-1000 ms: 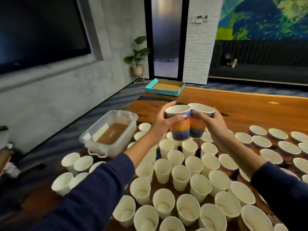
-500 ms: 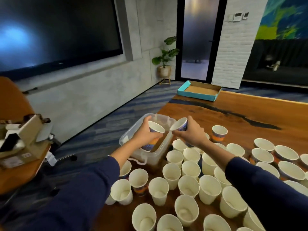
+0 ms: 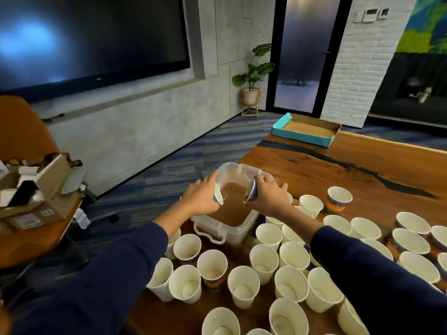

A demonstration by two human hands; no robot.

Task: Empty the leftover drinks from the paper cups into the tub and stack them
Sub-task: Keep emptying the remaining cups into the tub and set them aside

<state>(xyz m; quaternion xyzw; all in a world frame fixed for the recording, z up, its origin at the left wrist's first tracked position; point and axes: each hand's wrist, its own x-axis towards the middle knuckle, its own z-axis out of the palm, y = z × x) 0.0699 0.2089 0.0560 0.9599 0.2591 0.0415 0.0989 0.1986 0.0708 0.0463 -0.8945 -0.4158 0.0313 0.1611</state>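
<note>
Fingers of the left hand [image 3: 202, 199] curl round a paper cup [image 3: 218, 196], gripping it tipped over with its mouth facing right and down above the tub [image 3: 242, 229]. Fingers of the right hand [image 3: 268, 198] curl round a second paper cup [image 3: 251, 194], gripping it tipped with its mouth facing left and down above the same tub. Both cups sit close together over the brown liquid [image 3: 233, 209] inside.

Head view: the clear plastic tub stands at the left edge of the wooden table [image 3: 350, 170], far of a crowd of upright white cups [image 3: 243, 286] spread across the near and right areas. One printed cup [image 3: 338, 200] stands alone right of the tub. A teal tray [image 3: 306, 129] lies at the far table end.
</note>
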